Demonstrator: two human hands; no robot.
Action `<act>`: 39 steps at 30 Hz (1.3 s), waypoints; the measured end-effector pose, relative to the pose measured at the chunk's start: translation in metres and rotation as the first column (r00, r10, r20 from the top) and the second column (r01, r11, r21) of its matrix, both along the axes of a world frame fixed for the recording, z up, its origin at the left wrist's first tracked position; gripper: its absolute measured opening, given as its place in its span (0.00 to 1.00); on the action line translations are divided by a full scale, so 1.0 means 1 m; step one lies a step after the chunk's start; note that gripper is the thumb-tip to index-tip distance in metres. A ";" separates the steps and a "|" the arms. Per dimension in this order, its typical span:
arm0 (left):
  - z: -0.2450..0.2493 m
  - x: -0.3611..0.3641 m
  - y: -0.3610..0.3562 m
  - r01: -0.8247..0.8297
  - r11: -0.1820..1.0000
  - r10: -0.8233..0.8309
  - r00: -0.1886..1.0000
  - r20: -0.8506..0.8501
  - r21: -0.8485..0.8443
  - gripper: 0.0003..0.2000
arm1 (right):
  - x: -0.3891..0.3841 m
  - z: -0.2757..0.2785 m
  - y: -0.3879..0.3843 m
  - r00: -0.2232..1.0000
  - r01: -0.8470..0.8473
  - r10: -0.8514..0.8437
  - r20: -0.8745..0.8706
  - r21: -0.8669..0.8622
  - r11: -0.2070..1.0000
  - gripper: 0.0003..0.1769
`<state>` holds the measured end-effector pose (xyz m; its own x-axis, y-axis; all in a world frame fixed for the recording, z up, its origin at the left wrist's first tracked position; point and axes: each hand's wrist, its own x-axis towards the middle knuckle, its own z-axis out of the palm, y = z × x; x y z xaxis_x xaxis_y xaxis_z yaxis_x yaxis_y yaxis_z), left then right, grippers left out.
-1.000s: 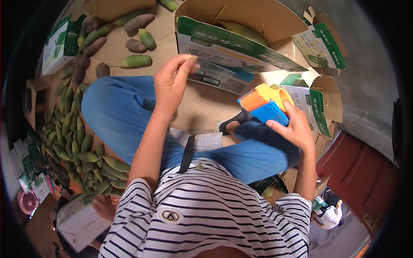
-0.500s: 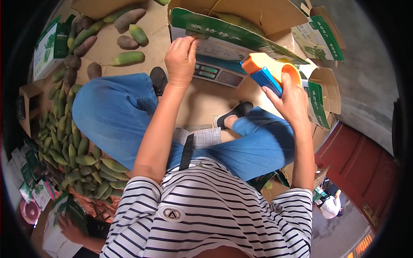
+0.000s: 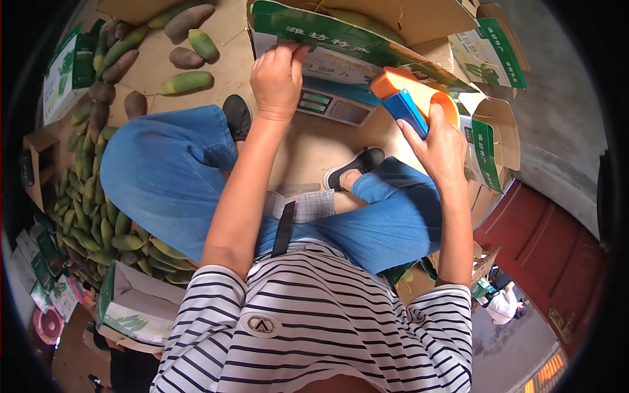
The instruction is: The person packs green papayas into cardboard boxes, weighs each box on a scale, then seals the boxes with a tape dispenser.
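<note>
A cardboard box (image 3: 321, 69) with a green printed flap stands in front of me, tilted in the view. My left hand (image 3: 278, 82) is closed at the lower edge of its green flap (image 3: 321, 31), with the fingertips partly hidden. My right hand (image 3: 442, 154) grips an orange and blue tape dispenser (image 3: 407, 105) close to the box's right end. Inside the box lies a long green radish (image 3: 367, 25). Under the box is a scale (image 3: 335, 108) whose display faces me.
Loose green and brownish radishes (image 3: 187, 83) lie on the floor at left, beside a large heap (image 3: 88, 216). Other printed boxes stand at far left (image 3: 65, 78), right (image 3: 485, 144) and lower left (image 3: 141, 308). A red door (image 3: 537, 255) and another person (image 3: 504, 304) show at right.
The box at lower left is now open-topped in view, and the other person's hand there is gone. My left hand has shifted slightly up along the flap; the tape dispenser has barely moved.
</note>
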<state>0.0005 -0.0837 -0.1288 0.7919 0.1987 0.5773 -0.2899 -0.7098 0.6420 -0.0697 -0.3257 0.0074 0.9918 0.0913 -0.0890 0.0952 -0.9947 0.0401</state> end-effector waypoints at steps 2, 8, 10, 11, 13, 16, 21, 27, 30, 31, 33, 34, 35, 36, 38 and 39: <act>-0.001 0.001 -0.001 -0.020 1.000 0.020 1.000 -0.006 0.011 0.05 | 0.000 -0.002 0.000 1.000 0.001 -0.001 0.011 0.002 1.000 0.28; -0.001 0.009 -0.008 -0.106 0.991 0.108 0.994 -0.017 0.085 0.10 | 0.004 -0.008 0.004 0.999 0.031 -0.031 0.043 0.003 1.000 0.28; 0.001 0.013 -0.009 -0.123 0.986 0.127 0.992 -0.023 0.112 0.11 | 0.006 -0.009 0.006 0.998 0.054 -0.054 0.041 0.004 0.999 0.28; 0.003 0.014 -0.008 -0.138 0.984 0.142 0.989 -0.032 0.113 0.12 | 0.007 -0.009 0.007 0.997 0.058 -0.058 0.043 0.006 0.998 0.28; 0.005 0.017 -0.003 -0.165 0.979 0.172 0.984 -0.050 0.116 0.13 | 0.009 -0.009 0.009 0.997 0.067 -0.067 0.049 0.011 0.998 0.28; 0.004 0.018 0.004 -0.145 0.982 0.157 0.982 -0.104 0.120 0.14 | 0.011 -0.010 0.010 0.996 0.075 -0.076 0.048 0.024 0.997 0.28; 0.013 0.014 0.011 -0.180 0.956 0.096 0.938 -0.333 -0.232 0.17 | 0.013 -0.012 0.011 0.995 0.071 -0.072 0.069 0.010 0.997 0.28; 0.027 -0.004 -0.027 0.325 0.904 -0.381 0.907 -0.181 -0.278 0.09 | 0.010 -0.015 0.014 0.992 0.058 -0.058 0.110 0.002 0.998 0.27; 0.031 0.028 -0.026 0.513 0.804 -0.594 0.723 -0.353 -0.300 0.12 | 0.009 -0.017 0.014 0.990 0.055 -0.057 0.131 0.013 0.998 0.27; 0.028 0.036 -0.021 0.503 0.786 -0.612 0.716 -0.336 -0.361 0.12 | 0.010 -0.019 0.013 0.987 0.054 -0.057 0.151 0.023 0.998 0.27; 0.031 0.042 -0.007 0.423 0.813 -0.559 0.759 -0.333 -0.401 0.12 | 0.010 -0.026 0.009 0.986 0.052 -0.061 0.158 0.058 0.997 0.28; 0.029 0.039 -0.003 0.335 0.854 -0.481 0.799 -0.361 -0.398 0.10 | 0.010 -0.029 0.006 0.984 0.055 -0.066 0.163 0.074 0.996 0.29; 0.034 0.029 -0.006 0.306 0.921 -0.377 0.858 -0.348 -0.243 0.09 | 0.011 -0.030 0.007 0.984 0.057 -0.069 0.165 0.076 0.996 0.29; 0.044 0.016 -0.011 0.259 0.962 -0.273 0.910 -0.312 -0.085 0.08 | 0.011 -0.032 0.006 0.980 0.040 -0.056 0.190 0.086 0.996 0.29; 0.062 0.004 -0.029 0.342 0.934 -0.347 0.937 0.029 0.104 0.14 | 0.010 -0.037 0.002 0.971 0.003 -0.027 0.238 0.101 0.995 0.28; 0.076 0.006 -0.038 0.340 0.906 -0.379 0.917 0.124 0.252 0.20 | 0.009 -0.039 0.001 0.972 0.003 -0.030 0.235 0.113 0.994 0.28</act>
<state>0.0061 -0.1214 -0.0524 0.6743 -0.2287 0.7022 -0.6404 -0.6545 0.4018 -0.0612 -0.3249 -0.0314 0.9850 0.0710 0.1574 0.0801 -0.9954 -0.0517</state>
